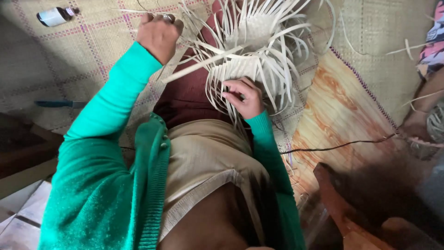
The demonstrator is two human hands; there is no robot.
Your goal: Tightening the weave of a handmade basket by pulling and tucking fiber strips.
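A half-woven piece of pale flat strips [240, 67] lies on my lap over a dark red cloth [185, 95], with loose strip ends fanning out in all directions. My right hand [245, 98] pinches the woven edge from below. Out to the upper left, my left hand [159, 33] is closed around thin strips pulled away from the weave. A long stiff strip [199, 65] runs diagonally between the two hands. Both arms wear green knit sleeves.
A small bottle [55, 16] and a blue-handled knife [60, 104] lie on the woven floor mat [83, 60] to the left. An orange patterned mat [342, 111] with a black cord [337, 147] is on the right. Another person [432, 55] sits at the right edge.
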